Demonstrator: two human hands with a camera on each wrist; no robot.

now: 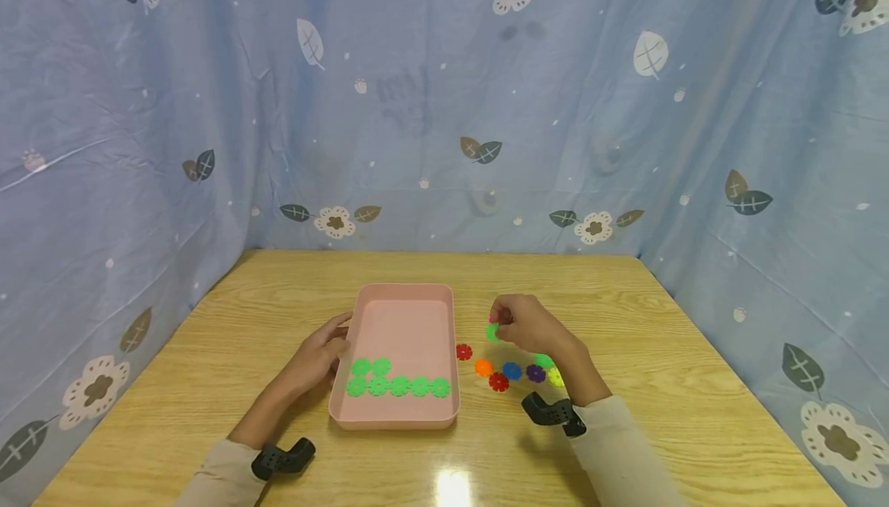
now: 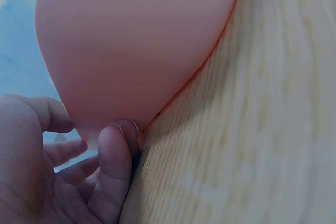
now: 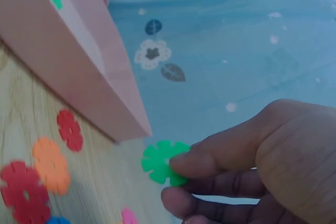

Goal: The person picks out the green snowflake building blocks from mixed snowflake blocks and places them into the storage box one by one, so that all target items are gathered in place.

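Note:
A pink rectangular tray (image 1: 403,329) lies on the table. Inside it, green snowflake-shaped plastic discs (image 1: 399,386) form a full row along the near side, with two more above at the left. My left hand (image 1: 316,356) holds the tray's left wall; in the left wrist view, the thumb (image 2: 113,156) lies low against the outer wall and other fingers meet its edge. Right of the tray, my right hand (image 1: 528,326) pinches a green snowflake disc (image 3: 157,163) between thumb and fingers, just above the table. A pink piece (image 3: 127,216) shows partly below that hand.
Loose discs lie right of the tray: red (image 1: 464,352), orange (image 1: 484,368), another red (image 1: 498,382), blue (image 1: 512,370), purple (image 1: 535,373), yellow (image 1: 555,376) and green (image 1: 544,361). A blue floral curtain (image 1: 430,106) encloses the wooden table (image 1: 312,283) at back and sides.

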